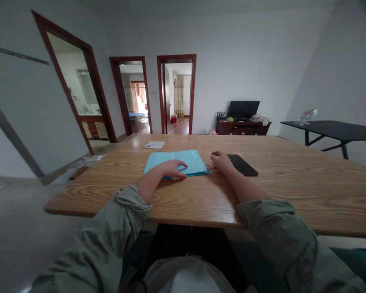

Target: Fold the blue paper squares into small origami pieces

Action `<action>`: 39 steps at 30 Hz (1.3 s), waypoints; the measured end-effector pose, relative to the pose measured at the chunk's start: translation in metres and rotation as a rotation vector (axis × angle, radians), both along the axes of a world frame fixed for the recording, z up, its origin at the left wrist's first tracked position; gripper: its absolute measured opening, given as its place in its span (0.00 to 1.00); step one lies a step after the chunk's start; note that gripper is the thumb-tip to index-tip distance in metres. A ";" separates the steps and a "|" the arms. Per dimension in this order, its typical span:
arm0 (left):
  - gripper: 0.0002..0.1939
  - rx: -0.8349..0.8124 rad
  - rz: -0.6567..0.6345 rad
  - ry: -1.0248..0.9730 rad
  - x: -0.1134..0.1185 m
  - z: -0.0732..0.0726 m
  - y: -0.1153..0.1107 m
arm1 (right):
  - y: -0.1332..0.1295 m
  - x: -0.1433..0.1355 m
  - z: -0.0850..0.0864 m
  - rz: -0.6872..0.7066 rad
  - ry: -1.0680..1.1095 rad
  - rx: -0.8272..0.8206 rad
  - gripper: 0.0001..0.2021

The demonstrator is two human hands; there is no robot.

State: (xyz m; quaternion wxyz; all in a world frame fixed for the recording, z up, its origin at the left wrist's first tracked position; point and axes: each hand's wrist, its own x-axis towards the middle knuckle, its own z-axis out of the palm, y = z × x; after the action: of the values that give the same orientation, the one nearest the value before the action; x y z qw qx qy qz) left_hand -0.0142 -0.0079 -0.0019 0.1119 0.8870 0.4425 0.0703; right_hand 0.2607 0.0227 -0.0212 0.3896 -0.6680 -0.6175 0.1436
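A light blue folded sheet (192,160), with several layers showing at its near edge, lies flat on the wooden table. My left hand (174,168) rests on its near left part, thumb and fingers apart, gripping nothing that I can see. To the right of the sheet, my right hand (222,161) rests on the tabletop with loosely bent fingers and nothing visible in them. Just beside that hand lies a thin black flat rectangular object (244,165), partly behind the wrist. Its kind cannot be told.
A small white printed card (154,145) lies beyond the sheet on the wooden table (293,175). Against the far wall, a television (243,109) stands on a dark red cabinet (240,128). A black table (338,129) is at the right, and doorways open at the left.
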 end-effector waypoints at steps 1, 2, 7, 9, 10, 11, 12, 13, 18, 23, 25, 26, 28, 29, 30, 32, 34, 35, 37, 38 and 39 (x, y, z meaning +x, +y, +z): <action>0.30 0.007 0.015 0.015 0.002 0.001 -0.001 | 0.001 0.001 -0.001 0.002 -0.007 0.014 0.19; 0.29 0.013 0.037 0.032 0.003 0.002 -0.002 | 0.002 0.001 -0.002 0.003 -0.012 0.025 0.19; 0.27 0.041 0.208 0.118 0.002 0.006 -0.001 | 0.008 0.005 -0.007 0.020 -0.022 0.023 0.19; 0.28 0.041 0.275 0.158 -0.004 0.006 0.003 | 0.009 0.005 -0.008 0.025 -0.027 0.008 0.19; 0.28 0.039 0.308 0.179 -0.007 0.006 0.006 | 0.009 0.006 -0.008 0.026 -0.030 0.001 0.19; 0.29 0.035 0.340 0.200 -0.011 0.006 0.008 | 0.010 0.006 -0.009 0.028 -0.033 -0.002 0.19; 0.29 0.028 0.371 0.220 -0.015 0.006 0.011 | 0.010 0.006 -0.009 0.029 -0.036 -0.002 0.19; 0.29 0.020 0.398 0.236 -0.019 0.006 0.013 | 0.011 0.007 -0.010 0.033 -0.038 -0.002 0.19; 0.28 0.039 0.447 0.260 -0.032 0.008 0.015 | 0.012 0.007 -0.012 0.037 -0.041 -0.018 0.19; 0.18 0.147 0.456 0.263 -0.031 0.010 0.011 | 0.011 0.008 -0.010 0.044 -0.072 0.012 0.18; 0.15 0.206 0.462 0.254 -0.027 0.010 0.008 | 0.011 0.007 -0.010 0.045 -0.072 0.011 0.17; 0.14 0.245 0.464 0.243 -0.024 0.011 0.007 | 0.011 0.007 -0.010 0.044 -0.069 0.008 0.17; 0.13 0.338 0.451 0.211 -0.016 0.011 0.002 | 0.013 0.006 -0.011 0.044 -0.068 -0.002 0.17; 0.14 0.381 0.439 0.192 -0.011 0.011 0.000 | 0.013 0.006 -0.011 0.045 -0.070 -0.002 0.17; 0.14 0.413 0.418 0.175 -0.006 0.011 -0.003 | 0.014 0.006 -0.012 0.044 -0.076 0.003 0.17; 0.14 0.443 0.352 0.157 0.004 0.010 -0.009 | 0.015 0.006 -0.013 0.044 -0.091 0.016 0.16; 0.13 0.453 0.259 0.158 0.012 0.008 -0.013 | 0.015 0.007 -0.012 0.047 -0.104 0.017 0.16; 0.13 0.454 0.217 0.162 0.015 0.007 -0.014 | 0.014 0.007 -0.012 0.049 -0.109 0.011 0.16; 0.12 0.441 0.162 0.174 0.019 0.004 -0.016 | 0.013 0.007 -0.011 0.047 -0.116 -0.004 0.17; 0.12 0.426 0.144 0.179 0.019 0.003 -0.016 | 0.013 0.007 -0.010 0.046 -0.120 -0.005 0.17; 0.12 0.407 0.130 0.180 0.018 0.002 -0.016 | 0.012 0.007 -0.010 0.046 -0.124 -0.001 0.17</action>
State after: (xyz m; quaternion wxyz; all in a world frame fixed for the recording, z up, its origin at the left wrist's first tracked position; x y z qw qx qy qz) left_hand 0.0042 -0.0240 0.0001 -0.1140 0.8637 0.4834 0.0857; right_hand 0.2674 0.0347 -0.0311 0.3465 -0.6614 -0.6558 0.1112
